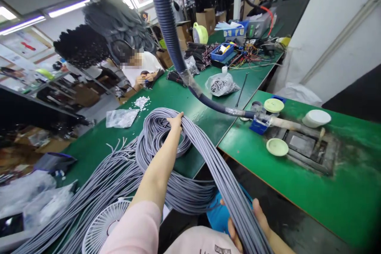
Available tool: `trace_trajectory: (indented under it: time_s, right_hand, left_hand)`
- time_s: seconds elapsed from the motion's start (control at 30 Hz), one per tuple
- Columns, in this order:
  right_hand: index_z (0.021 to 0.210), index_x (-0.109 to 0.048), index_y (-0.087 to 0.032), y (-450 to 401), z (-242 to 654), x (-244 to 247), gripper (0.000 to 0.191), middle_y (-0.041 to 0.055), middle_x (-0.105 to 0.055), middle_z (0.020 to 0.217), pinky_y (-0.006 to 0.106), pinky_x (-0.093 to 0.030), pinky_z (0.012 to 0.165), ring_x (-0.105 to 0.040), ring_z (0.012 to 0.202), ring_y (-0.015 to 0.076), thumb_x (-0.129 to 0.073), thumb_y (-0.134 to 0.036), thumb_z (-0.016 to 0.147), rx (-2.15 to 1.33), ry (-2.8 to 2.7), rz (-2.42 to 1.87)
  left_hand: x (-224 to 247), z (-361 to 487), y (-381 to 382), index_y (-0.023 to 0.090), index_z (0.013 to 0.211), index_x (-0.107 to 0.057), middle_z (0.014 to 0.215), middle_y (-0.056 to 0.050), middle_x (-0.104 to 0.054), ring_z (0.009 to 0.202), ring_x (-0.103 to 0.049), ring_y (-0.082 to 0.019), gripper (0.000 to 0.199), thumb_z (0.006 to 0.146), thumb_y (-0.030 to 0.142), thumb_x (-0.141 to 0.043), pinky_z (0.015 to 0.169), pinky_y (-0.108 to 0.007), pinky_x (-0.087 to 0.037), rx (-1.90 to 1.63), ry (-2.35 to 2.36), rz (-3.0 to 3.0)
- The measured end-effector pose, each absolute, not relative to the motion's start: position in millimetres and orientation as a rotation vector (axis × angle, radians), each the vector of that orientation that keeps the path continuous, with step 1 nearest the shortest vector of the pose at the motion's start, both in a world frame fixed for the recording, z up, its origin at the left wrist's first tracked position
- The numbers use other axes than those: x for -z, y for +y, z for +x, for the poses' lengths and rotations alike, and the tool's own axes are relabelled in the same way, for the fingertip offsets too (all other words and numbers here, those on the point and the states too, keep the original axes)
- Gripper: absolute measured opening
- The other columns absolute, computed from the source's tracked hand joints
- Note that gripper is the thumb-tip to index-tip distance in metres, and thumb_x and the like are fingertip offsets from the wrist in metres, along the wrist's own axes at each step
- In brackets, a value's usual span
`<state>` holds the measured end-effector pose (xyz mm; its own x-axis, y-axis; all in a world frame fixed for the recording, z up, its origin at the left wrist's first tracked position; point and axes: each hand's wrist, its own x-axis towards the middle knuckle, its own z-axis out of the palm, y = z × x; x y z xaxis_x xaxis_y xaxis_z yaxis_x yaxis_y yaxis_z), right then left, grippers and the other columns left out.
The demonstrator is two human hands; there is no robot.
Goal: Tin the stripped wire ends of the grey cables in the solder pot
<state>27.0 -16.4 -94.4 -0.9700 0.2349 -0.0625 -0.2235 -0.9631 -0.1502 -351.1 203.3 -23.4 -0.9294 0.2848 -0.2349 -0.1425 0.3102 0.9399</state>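
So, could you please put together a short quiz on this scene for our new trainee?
1. What do the left hand and right hand both hold?
A) a grey cable bundle
B) a white desk fan
C) a clear plastic bag

2. True or false: a co-worker is at the far end of the green bench.

3. Fill in the blank: the ribbed hose hanging over the bench is ____.

Key: 1 A; 2 true; 3 blue.
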Motion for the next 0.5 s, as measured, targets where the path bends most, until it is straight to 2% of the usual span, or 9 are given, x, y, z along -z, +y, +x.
trace_trajectory:
  time_s: [0.1,0.17,0.23,0.3,0.4,0.5]
  right_hand:
    - [0.127,-0.055,-0.023,-20.6,60.2,102.1,0.083,0.0078,-0.073,0.074,0.031,-0.054,0.053,-0.069,0.058,0.0229,-0.051,-0.08,0.067,-2.94,-0.34,-0.191]
    - [0.125,-0.054,-0.016,-19.5,85.8,96.8,0.082,0.0097,-0.073,0.077,0.038,-0.057,0.064,-0.071,0.066,0.0257,-0.06,-0.072,0.066,-2.971,-0.363,-0.32]
    - [0.117,-0.057,-0.009,-12.9,109.9,81.4,0.079,0.0141,-0.073,0.082,0.044,-0.057,0.072,-0.071,0.075,0.0288,-0.065,-0.067,0.064,-2.949,-0.41,-0.393]
    - [0.11,-0.059,-0.01,-1.3,132.5,59.6,0.068,0.0152,-0.073,0.089,0.045,-0.056,0.079,-0.071,0.082,0.0284,-0.073,-0.053,0.06,-2.961,-0.478,-0.464]
    - [0.098,-0.062,-0.009,18.6,166.2,23.9,0.047,0.0136,-0.073,0.089,0.042,-0.056,0.076,-0.071,0.077,0.0237,-0.072,-0.037,0.062,-3.013,-0.595,-0.549]
    - [0.097,-0.063,-0.003,36.9,200.0,-7.7,0.043,0.0142,-0.072,0.09,0.039,-0.056,0.073,-0.07,0.074,0.0203,-0.065,-0.032,0.065,-3.064,-0.67,-0.694]
  left_hand:
    - [35.7,-333.7,219.8,0.009,0.142,-0.015,0.144,-0.027,-0.031,0.136,-0.037,-0.029,0.104,0.062,0.019,-0.08,0.112,-0.038,-0.032,-1.416,2.403,0.144]
    - [41.6,-324.1,226.8,0.005,0.141,-0.013,0.145,-0.03,-0.025,0.139,-0.031,-0.031,0.1,0.066,0.022,-0.077,0.114,-0.04,-0.028,-1.245,2.507,0.17]
    - [45.0,-317.6,232.6,0.005,0.139,-0.014,0.145,-0.03,-0.024,0.14,-0.028,-0.033,0.092,0.072,0.026,-0.073,0.115,-0.042,-0.024,-1.077,2.586,0.211]
    - [46.2,-313.7,238.3,0.004,0.139,-0.01,0.145,-0.03,-0.023,0.14,-0.027,-0.034,0.091,0.075,0.027,-0.07,0.114,-0.045,-0.023,-0.929,2.635,0.231]
    - [45.4,-309.7,245.6,0.0,0.139,-0.002,0.144,-0.033,-0.021,0.138,-0.028,-0.037,0.094,0.078,0.032,-0.066,0.112,-0.051,-0.024,-0.788,2.675,0.249]
    - [45.3,-304.6,250.7,-0.002,0.138,0.002,0.144,-0.034,-0.023,0.137,-0.029,-0.038,0.098,0.077,0.032,-0.066,0.111,-0.055,-0.025,-0.705,2.744,0.228]
